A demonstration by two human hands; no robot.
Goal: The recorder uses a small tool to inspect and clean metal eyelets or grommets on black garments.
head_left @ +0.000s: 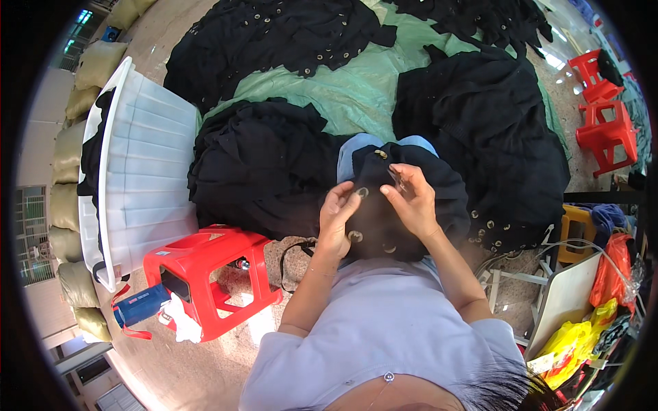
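Wispy hair (524, 392); left fingers (349, 205) tight on round button (362, 192), right fingers (409, 177) around blurred sliver (394, 176).

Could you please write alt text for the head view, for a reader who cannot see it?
Over black cloth on the lap, the right hand pinches a small, blurred object while the left hand is at a ring-shaped piece. Black fabric piles lie around green sheeting, with a white tub and red stool to the left.
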